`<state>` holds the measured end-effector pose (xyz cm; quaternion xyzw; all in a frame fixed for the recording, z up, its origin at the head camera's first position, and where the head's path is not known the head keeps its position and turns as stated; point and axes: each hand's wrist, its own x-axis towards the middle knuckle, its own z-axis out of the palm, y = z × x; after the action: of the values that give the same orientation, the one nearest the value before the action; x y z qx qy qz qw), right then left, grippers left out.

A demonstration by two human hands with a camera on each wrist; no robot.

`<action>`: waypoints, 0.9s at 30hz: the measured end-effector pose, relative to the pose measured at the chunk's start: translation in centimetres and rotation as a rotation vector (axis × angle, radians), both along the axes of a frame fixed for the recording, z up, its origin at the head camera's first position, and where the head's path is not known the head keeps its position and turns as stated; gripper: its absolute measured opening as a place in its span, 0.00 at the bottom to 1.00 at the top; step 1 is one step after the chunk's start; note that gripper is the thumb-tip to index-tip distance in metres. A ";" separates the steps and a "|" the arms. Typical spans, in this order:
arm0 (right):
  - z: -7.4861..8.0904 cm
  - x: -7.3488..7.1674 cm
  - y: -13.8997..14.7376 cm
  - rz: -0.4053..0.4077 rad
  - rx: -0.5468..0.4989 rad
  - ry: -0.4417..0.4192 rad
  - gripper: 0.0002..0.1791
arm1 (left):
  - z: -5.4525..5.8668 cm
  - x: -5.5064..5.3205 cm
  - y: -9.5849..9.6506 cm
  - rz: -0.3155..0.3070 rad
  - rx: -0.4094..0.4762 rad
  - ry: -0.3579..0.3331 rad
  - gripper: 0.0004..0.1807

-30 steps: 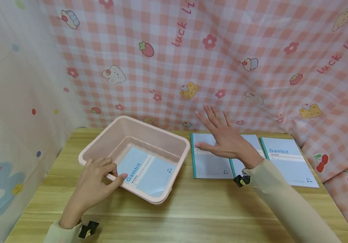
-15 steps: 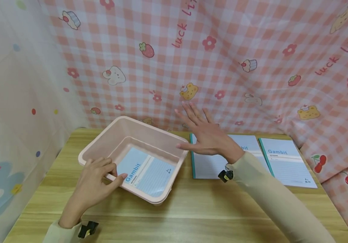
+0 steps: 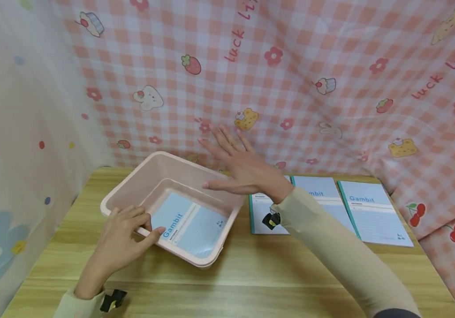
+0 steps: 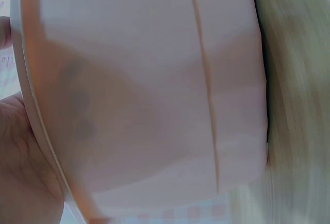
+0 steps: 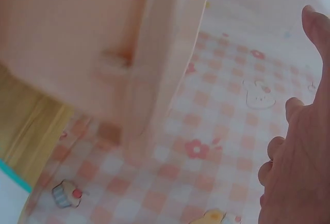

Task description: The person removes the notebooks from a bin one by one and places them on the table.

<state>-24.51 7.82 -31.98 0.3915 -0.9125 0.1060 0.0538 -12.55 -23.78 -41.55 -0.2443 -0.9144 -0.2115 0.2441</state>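
Observation:
A pale pink plastic basin (image 3: 152, 179) stands askew on the wooden table, left of centre in the head view. On its floor lies a blue and white Gambit notebook (image 3: 189, 223). My left hand (image 3: 122, 238) grips the basin's near-left rim, fingers bent over it and thumb along the front edge; the left wrist view shows the outer basin wall (image 4: 144, 131) close up. Held in the air over the basin's right side is my right hand (image 3: 243, 170), fingers spread and holding nothing. In the right wrist view its fingers are apart from the basin (image 5: 77, 28).
Right of the basin, three more notebooks lie in a row: the left one (image 3: 259, 214) partly under the right arm, the middle one (image 3: 319, 185), and the right one (image 3: 376, 216). A checked curtain (image 3: 331, 53) hangs behind the table (image 3: 227, 287).
My right hand has moved left, from over the notebooks to over the basin's right side, with its fingers still spread. The left hand and the basin have stayed in place.

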 end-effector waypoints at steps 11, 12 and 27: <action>1.1 -0.7 -3.9 0.027 0.043 -0.045 0.53 | 0.0 0.0 -0.1 -0.006 -0.004 0.018 0.21; 1.1 -0.7 -4.2 0.026 0.049 -0.044 0.53 | 0.0 0.0 -0.1 -0.007 -0.003 0.017 0.21; 0.8 -1.4 -9.0 0.080 0.110 -0.078 0.50 | 0.0 0.1 -0.1 0.001 -0.013 0.019 0.20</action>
<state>-25.95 -1.18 -31.21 0.4255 -0.9020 0.0729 -0.0078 -12.47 -23.91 -41.54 -0.2476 -0.9135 -0.2030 0.2509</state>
